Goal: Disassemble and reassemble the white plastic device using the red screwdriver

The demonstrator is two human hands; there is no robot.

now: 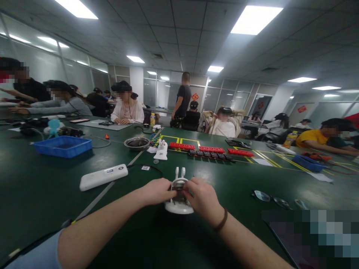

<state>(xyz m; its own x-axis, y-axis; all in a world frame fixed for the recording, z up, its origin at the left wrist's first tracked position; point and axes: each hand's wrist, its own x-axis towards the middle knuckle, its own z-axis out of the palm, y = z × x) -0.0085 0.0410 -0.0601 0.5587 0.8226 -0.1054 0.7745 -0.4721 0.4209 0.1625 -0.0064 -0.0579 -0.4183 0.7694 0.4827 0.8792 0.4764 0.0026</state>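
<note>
Near the table's front edge, a white plastic housing (179,210) with a rounded base and two upright prongs stands between my hands. My left hand (157,191) grips its left side, with the thumb over the dark open middle. From the right, my right hand (202,196) has bent fingers closed at the upper rim of the same housing. Whether a small part sits between those fingers is hidden. Beyond it lies another white plastic piece (160,152) with ear-like tips, close to a metal bowl (137,143).
A long white device (103,177) lies left on the green table (134,231), with a blue tray (63,146) behind. Red trays (211,150) and a black strip of blocks (210,155) are ahead. Glasses (270,198) lie right. Several people sit around; one person (182,101) stands.
</note>
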